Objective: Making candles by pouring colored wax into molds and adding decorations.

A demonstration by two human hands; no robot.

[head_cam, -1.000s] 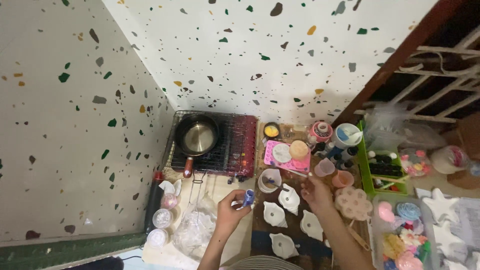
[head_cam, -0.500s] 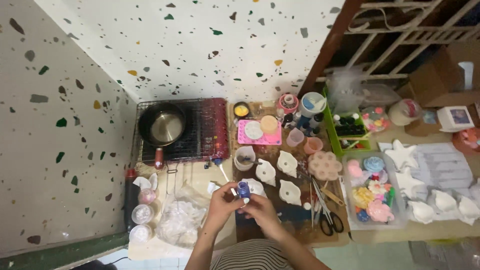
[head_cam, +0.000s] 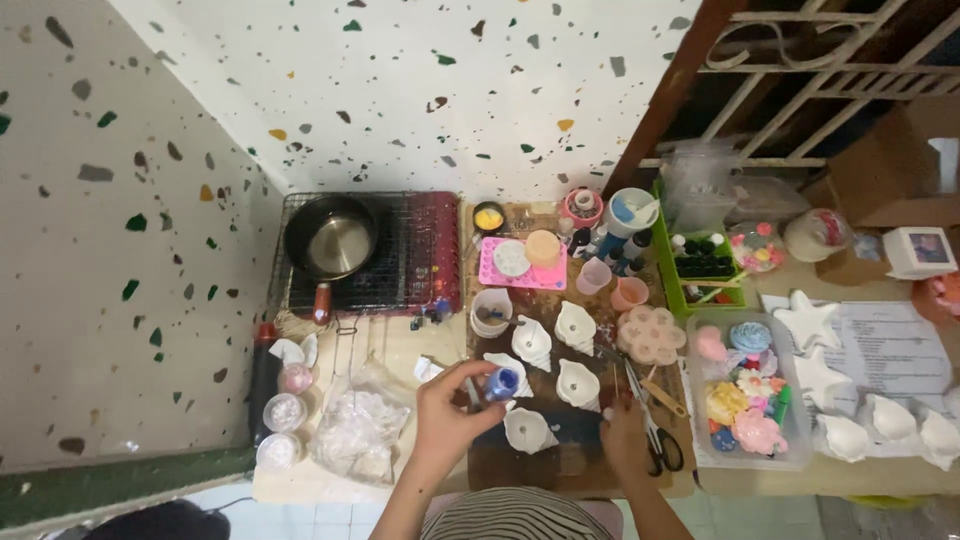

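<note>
The two hands were together on the little blue bottle (head_cam: pixel 501 384) a moment ago, but now only the left hand (head_cam: pixel 447 420) pinches it above the brown board (head_cam: pixel 560 462), while the right hand (head_cam: pixel 624 440), fingers curled, rests beside the scissors (head_cam: pixel 655 440).

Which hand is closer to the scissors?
Right. The right hand rests just beside the scissors, while the left hand sits farther left, holding a small blue bottle.

Head view: we look steeply down from above our own hands, facing the speckled wall at 12 o'clock.
Nearness: the table (head_cam: pixel 430 350) sits at arm's reach.
</note>
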